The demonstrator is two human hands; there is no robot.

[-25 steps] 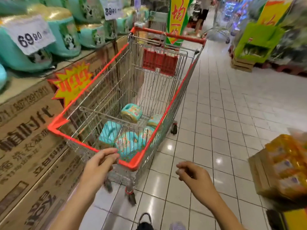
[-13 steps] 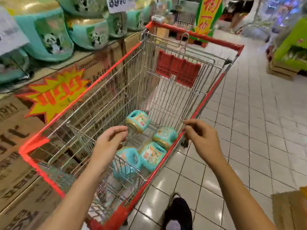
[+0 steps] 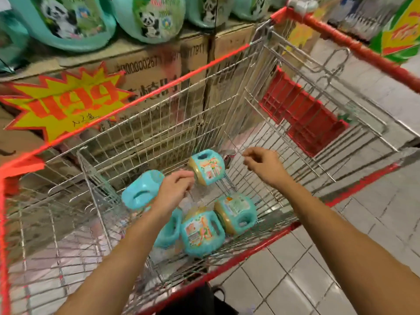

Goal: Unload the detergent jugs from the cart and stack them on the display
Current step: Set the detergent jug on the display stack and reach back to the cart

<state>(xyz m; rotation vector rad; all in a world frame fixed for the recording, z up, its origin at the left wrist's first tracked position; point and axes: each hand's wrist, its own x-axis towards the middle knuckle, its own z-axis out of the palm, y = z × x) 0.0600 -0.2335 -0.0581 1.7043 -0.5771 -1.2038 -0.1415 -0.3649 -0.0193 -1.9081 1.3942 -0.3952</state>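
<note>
Several teal detergent jugs lie on their sides at the bottom of a wire cart (image 3: 261,247) with a red rim. One jug (image 3: 208,167) lies farthest in, one (image 3: 141,189) at the left, one (image 3: 201,233) nearest me and one (image 3: 237,212) at the right. My left hand (image 3: 173,189) hangs inside the cart with loosely curled fingers, just left of the far jug's gold cap, holding nothing. My right hand (image 3: 263,164) hovers to the right of that jug, also holding nothing. The display (image 3: 147,19) of panda-label jugs stands at the upper left.
The display jugs stand on stacked cardboard boxes (image 3: 159,71) pressed against the cart's left side, with a yellow and red starburst price sign (image 3: 66,105). A red seat flap (image 3: 302,119) and the red handle (image 3: 354,44) close the cart's far end. Tiled floor (image 3: 375,223) lies to the right.
I have moved closer over the cart. Both hands have gone from the near end and rim down into the basket, toward the jugs.
</note>
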